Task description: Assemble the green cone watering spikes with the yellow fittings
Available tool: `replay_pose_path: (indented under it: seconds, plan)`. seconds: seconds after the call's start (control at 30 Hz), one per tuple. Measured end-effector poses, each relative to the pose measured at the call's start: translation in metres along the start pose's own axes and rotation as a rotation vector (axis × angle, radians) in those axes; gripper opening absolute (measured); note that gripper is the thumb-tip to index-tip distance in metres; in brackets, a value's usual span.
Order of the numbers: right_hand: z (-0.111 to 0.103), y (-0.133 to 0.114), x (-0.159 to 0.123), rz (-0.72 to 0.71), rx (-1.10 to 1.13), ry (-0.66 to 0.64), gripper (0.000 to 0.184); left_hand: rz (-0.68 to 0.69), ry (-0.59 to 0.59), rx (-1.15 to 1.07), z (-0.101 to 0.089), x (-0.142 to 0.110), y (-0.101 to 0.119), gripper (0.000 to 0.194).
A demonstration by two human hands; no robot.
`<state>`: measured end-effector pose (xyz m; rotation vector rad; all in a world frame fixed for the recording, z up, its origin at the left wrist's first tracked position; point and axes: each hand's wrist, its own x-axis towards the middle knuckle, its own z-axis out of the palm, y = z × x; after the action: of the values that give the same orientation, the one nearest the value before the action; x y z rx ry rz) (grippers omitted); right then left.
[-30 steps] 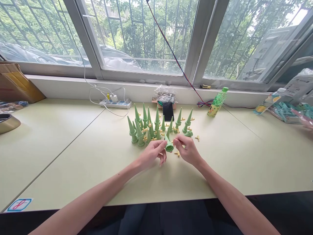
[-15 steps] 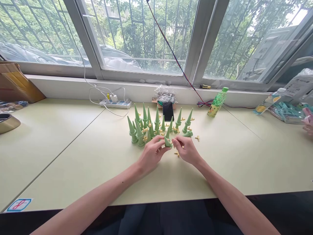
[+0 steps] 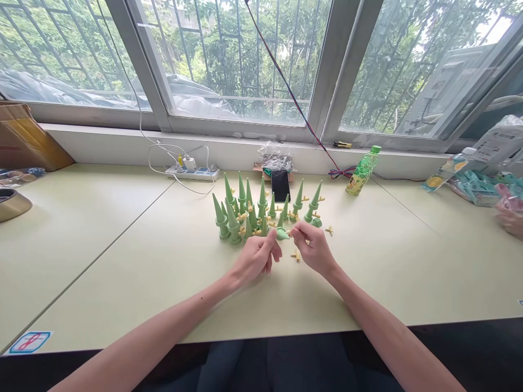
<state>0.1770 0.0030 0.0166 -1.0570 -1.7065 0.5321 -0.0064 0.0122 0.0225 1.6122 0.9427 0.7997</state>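
Observation:
My left hand (image 3: 256,255) is closed around a green plastic cone (image 3: 281,234), holding it sideways just above the table. My right hand (image 3: 312,246) pinches a small yellow fitting (image 3: 290,232) at the cone's side. Just behind my hands stands a cluster of several upright green cones (image 3: 245,209), many with yellow fittings on them. A loose yellow fitting (image 3: 296,254) lies on the table between my hands, another (image 3: 329,230) to the right.
The pale green table (image 3: 122,245) runs under a window sill. A power strip (image 3: 188,172), a dark phone (image 3: 280,185) and a green bottle (image 3: 362,170) sit at the back. Another person's hand (image 3: 509,218) and packaged goods are at far right. A cardboard box (image 3: 24,136) is at left.
My left hand has turned the green cone from open end facing me to lying sideways, and both hands have shifted slightly toward the cluster. The hand at far right has come further in.

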Motion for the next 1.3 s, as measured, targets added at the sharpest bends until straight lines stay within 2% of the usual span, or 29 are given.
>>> replay_pose_path:
  seconds: [0.1, 0.23, 0.37, 0.47, 0.67, 0.87, 0.97, 1.13, 1.3]
  plan:
    - [0.001, 0.000, 0.000, -0.023, -0.010, -0.041, 0.032, -0.089, -0.143, -0.179, 0.000, 0.000, 0.003, 0.068]
    - [0.002, 0.001, -0.001, -0.013, -0.009, -0.047, 0.034, -0.108, -0.195, -0.272, -0.001, 0.001, 0.001, 0.063]
    - [0.001, 0.002, -0.001, 0.028, 0.004, -0.070, 0.035, -0.102, -0.231, -0.259, -0.003, 0.002, -0.001, 0.060]
    - [0.001, 0.002, -0.002, 0.041, 0.027, -0.089, 0.035, -0.083, -0.242, -0.167, -0.005, 0.001, -0.002, 0.056]
    - [0.002, 0.001, -0.001, 0.021, 0.005, -0.106, 0.040, -0.007, -0.127, 0.038, -0.001, -0.001, -0.006, 0.042]
    - [0.002, 0.000, -0.001, 0.035, -0.006, -0.141, 0.043, 0.304, 0.049, 0.323, 0.000, 0.001, -0.012, 0.030]
    - [0.003, 0.000, -0.001, 0.047, 0.002, -0.137, 0.042, 0.389, 0.105, 0.410, -0.001, 0.002, -0.014, 0.027]
    - [0.006, 0.000, -0.001, 0.042, 0.007, -0.090, 0.041, 0.362, 0.172, 0.400, -0.001, 0.001, -0.008, 0.028]
    - [0.005, 0.001, -0.001, 0.068, 0.052, -0.053, 0.037, 0.176, 0.180, 0.250, -0.002, 0.001, 0.000, 0.030]
